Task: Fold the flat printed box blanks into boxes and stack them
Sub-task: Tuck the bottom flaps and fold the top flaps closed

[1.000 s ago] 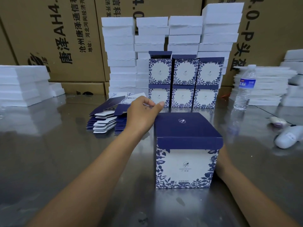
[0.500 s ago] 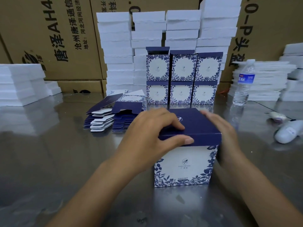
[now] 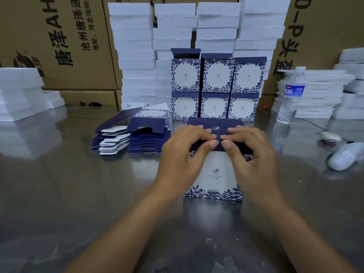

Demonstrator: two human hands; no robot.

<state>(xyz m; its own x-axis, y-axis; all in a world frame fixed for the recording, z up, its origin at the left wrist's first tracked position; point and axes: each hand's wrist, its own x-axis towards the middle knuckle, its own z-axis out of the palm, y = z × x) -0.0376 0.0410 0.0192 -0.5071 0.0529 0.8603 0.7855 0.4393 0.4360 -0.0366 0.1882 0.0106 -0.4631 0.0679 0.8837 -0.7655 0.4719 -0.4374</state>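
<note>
- The box (image 3: 214, 174) you're working on stands upright on the bench (image 3: 78, 194), straight in front of you, with its dark blue lid down, so its inside is hidden
- Your left hand (image 3: 183, 152) grips the left half of the lid's front edge: fingers (image 3: 204, 134) curled over the top, thumb pressed against the front flap
- Your right hand (image 3: 250, 152) grips the right half the same way, and your two thumbs nearly meet at the middle
- The flat blanks (image 3: 134, 138) lie in a loose pile just behind and left of the box
- The finished boxes (image 3: 216, 85) stand directly behind the box, three across and two high; the top row's lid flaps stand up, and you cannot see what is in them
- White foam stacks (image 3: 136, 56) rise behind the finished boxes, with brown cartons (image 3: 59, 46) behind those
- A capped clear water bottle (image 3: 291, 95) stands behind and right of the box
- A white handheld device (image 3: 346, 156) lies to the right of the box, well apart
</note>
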